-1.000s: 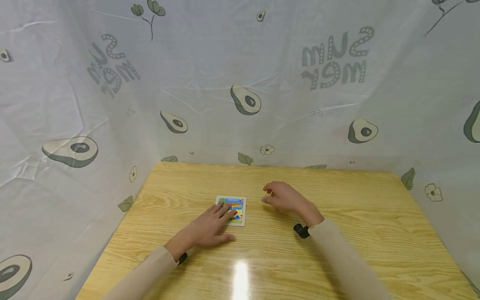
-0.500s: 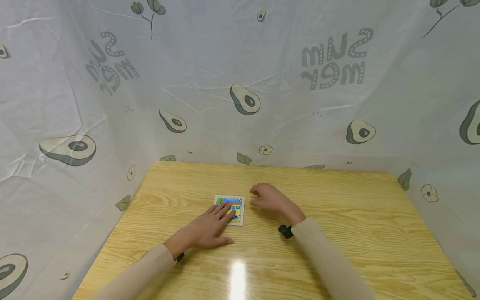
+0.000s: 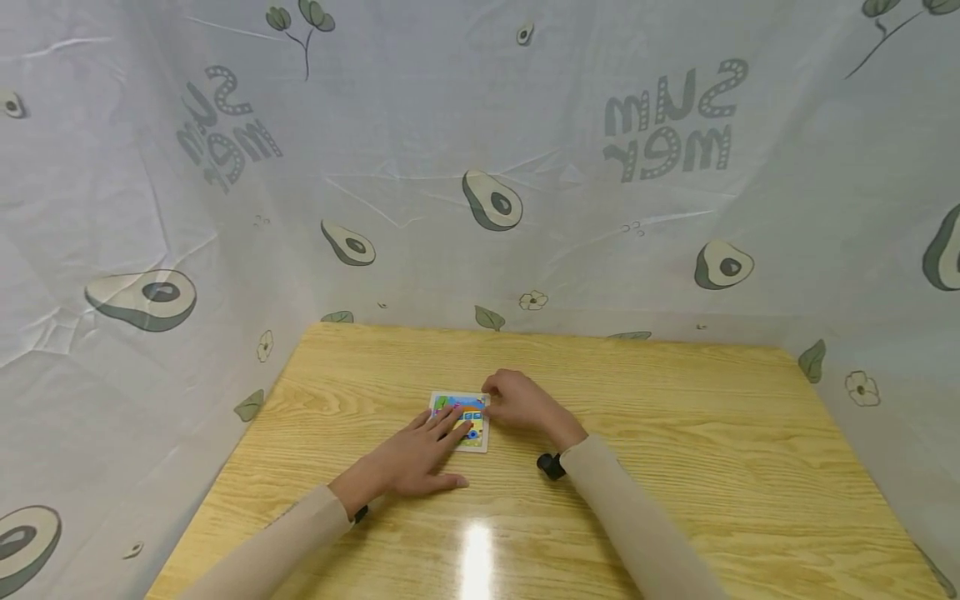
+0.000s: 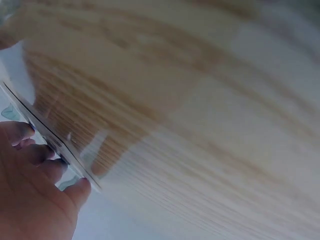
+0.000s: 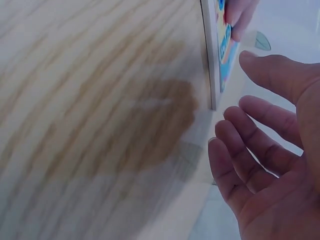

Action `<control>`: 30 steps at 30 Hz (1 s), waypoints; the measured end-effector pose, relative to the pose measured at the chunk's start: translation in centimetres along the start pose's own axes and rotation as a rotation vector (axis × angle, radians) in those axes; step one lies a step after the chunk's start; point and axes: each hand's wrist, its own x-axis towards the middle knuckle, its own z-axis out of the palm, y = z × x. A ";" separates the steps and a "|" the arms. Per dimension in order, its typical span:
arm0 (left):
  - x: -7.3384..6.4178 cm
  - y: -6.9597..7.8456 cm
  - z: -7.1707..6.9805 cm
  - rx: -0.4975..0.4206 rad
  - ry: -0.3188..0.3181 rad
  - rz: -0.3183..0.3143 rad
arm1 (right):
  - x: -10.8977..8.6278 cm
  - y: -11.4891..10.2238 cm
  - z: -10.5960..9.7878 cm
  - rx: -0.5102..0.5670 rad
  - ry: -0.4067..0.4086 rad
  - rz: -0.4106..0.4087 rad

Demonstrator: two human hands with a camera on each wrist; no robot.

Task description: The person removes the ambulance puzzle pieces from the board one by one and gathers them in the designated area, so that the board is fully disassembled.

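Note:
A small square puzzle board [image 3: 477, 427] with a pale border and a colourful bus picture lies flat on the wooden table. My left hand [image 3: 415, 462] rests on it with fingers spread, hiding the picture's lower left; its thumb lies on the table. At the board's upper right corner is my right hand [image 3: 520, 403], fingertips right at the border. In the right wrist view the right hand [image 5: 272, 145] has loosely bent fingers apart, with nothing between them, beside the board's edge [image 5: 212, 65]. The left wrist view shows the board [image 4: 55, 137] edge-on beneath the left fingers.
The wooden table [image 3: 675, 417] spreads around both hands. A pale curtain [image 3: 585, 250] printed with avocados and leaves closes off the back and both sides. Dark cameras are strapped to the wrists, and a bright reflection shines on the near tabletop.
My right hand has moved left across the table, from well to the right of the puzzle board up to its upper right corner. The left hand has stayed on the board.

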 end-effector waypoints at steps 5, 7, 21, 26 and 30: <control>0.2 0.2 -0.2 0.007 -0.005 0.004 | 0.3 0.0 0.5 -0.019 0.005 -0.006; 0.2 0.3 -0.3 0.009 -0.005 0.007 | 0.4 0.1 0.7 -0.026 0.004 -0.012; 0.0 0.4 -0.4 0.034 -0.021 0.013 | 0.7 -0.3 1.4 -0.034 0.002 -0.002; -0.2 0.4 -0.2 0.029 -0.029 0.004 | 0.7 -0.5 1.7 -0.038 0.013 0.011; -0.2 0.3 0.0 0.034 -0.024 0.000 | 0.7 -0.6 1.7 -0.046 0.014 0.016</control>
